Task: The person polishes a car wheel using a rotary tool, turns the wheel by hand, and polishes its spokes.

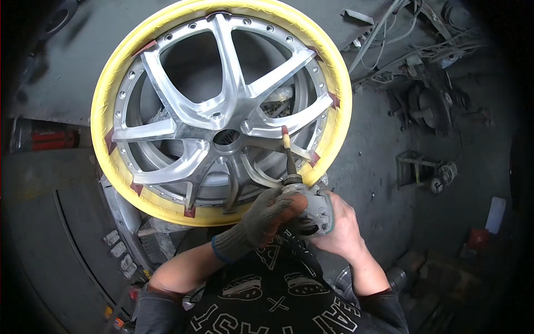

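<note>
A large alloy wheel rim (232, 67) with bright metal spokes lies in front of me, its outer lip covered in yellow masking tape (105, 83). My left hand (270, 217), in a grey knit glove with an orange-brown patch, is closed around the front of a grey die grinder (316, 209). Bare, my right hand (346, 225) wraps the grinder's body from the right side. The slim shaft points away from me, ending in a reddish tapered tip (285, 133) at a spoke near the hub hole (226, 139). Whether the tip touches the metal I cannot tell.
Dark red pads (189, 212) sit at the spoke ends against the tape. On the right are tangled cables (384, 42), a dusty machine (431, 106) and a small metal stand (414, 170). A red object (53, 140) lies at the left.
</note>
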`<act>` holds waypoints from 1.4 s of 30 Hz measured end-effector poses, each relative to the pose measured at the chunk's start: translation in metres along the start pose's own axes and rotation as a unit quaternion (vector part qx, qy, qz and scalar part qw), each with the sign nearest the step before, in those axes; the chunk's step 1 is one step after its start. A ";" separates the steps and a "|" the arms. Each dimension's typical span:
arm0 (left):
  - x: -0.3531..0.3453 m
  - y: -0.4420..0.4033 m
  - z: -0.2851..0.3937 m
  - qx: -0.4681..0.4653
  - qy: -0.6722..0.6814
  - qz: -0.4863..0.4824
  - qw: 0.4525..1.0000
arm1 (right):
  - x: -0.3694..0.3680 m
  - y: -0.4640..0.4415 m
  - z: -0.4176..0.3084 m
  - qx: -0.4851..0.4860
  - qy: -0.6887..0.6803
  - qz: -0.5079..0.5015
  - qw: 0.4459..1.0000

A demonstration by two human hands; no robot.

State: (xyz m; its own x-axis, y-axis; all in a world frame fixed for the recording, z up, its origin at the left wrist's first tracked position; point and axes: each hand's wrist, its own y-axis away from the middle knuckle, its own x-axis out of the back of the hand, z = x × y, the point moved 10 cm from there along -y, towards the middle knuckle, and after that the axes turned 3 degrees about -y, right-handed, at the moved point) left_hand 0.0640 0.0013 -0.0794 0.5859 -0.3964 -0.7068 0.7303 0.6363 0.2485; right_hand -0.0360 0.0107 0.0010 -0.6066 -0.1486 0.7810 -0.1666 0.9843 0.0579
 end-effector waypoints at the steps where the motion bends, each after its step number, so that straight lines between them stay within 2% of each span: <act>1: 0.002 0.001 0.002 0.001 0.001 -0.002 1.000 | -0.001 0.000 -0.002 -0.002 0.001 0.001 1.000; 7: 0.006 0.010 0.019 -0.025 -0.044 -0.012 0.999 | -0.013 0.001 -0.011 -0.016 0.013 0.001 1.000; 9: 0.007 0.013 0.025 -0.088 -0.010 -0.032 0.996 | -0.016 0.002 -0.012 -0.024 0.009 0.018 1.000; 10: 0.012 0.013 0.023 -0.086 -0.009 -0.033 0.996 | -0.017 0.002 -0.014 -0.026 0.010 0.018 0.999; 13: 0.027 0.014 -0.002 -0.059 -0.056 -0.067 0.994 | -0.022 0.000 -0.020 -0.034 0.015 0.013 0.999; 16: 0.043 0.019 -0.015 -0.102 -0.189 -0.033 0.976 | -0.029 -0.001 -0.025 -0.034 0.018 0.009 0.999; 19: 0.042 0.025 0.001 -0.145 -0.158 -0.048 0.976 | -0.035 -0.004 -0.029 -0.034 0.016 0.011 0.999; 22: 0.046 0.025 0.009 -0.051 -0.082 -0.028 0.995 | -0.040 -0.007 -0.035 -0.022 0.014 0.005 1.000; 25: 0.044 0.034 0.039 -0.054 -0.064 0.006 0.996 | -0.047 -0.010 -0.038 -0.024 0.012 0.000 1.000; 27: 0.044 0.036 0.035 -0.013 -0.008 -0.019 1.000 | -0.051 -0.012 -0.039 -0.021 0.012 0.001 1.000; 31: 0.049 0.039 0.031 0.019 0.001 -0.002 1.000 | -0.052 -0.014 -0.041 -0.021 0.008 0.000 1.000; 32: 0.049 0.039 0.041 -0.039 -0.098 -0.015 0.994 | -0.053 -0.015 -0.040 -0.034 -0.004 -0.015 0.999; 34: 0.040 0.040 0.056 -0.103 -0.197 -0.034 0.974 | -0.048 -0.015 -0.038 -0.045 -0.009 -0.023 0.999; 35: 0.036 0.043 0.060 -0.107 -0.210 -0.025 0.971 | -0.045 -0.013 -0.040 -0.034 -0.007 -0.026 0.999; 37: 0.028 0.044 0.047 -0.016 -0.059 0.002 0.998 | -0.037 -0.007 -0.045 -0.012 -0.001 -0.031 0.999; 38: 0.024 0.046 0.045 -0.017 -0.062 0.000 0.998 | -0.031 -0.004 -0.045 -0.011 0.000 -0.028 1.000; 40: 0.020 0.051 0.027 0.058 -0.079 0.003 0.995 | -0.022 0.002 -0.044 0.005 -0.014 -0.045 0.999; 41: 0.015 0.054 0.018 0.109 -0.034 0.011 0.993 | -0.015 0.004 -0.044 0.012 -0.012 -0.048 0.999; 42: 0.011 0.053 0.020 0.108 -0.038 0.011 0.993 | -0.009 0.007 -0.039 0.014 -0.014 -0.045 0.999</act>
State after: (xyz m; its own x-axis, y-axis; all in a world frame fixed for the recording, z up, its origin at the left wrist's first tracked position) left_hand 0.1162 0.0169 -0.0607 0.6215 -0.4387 -0.6490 0.7706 0.4918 0.4055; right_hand -0.0012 0.0226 0.0191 -0.6097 -0.2384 0.7559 -0.2423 0.9641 0.1087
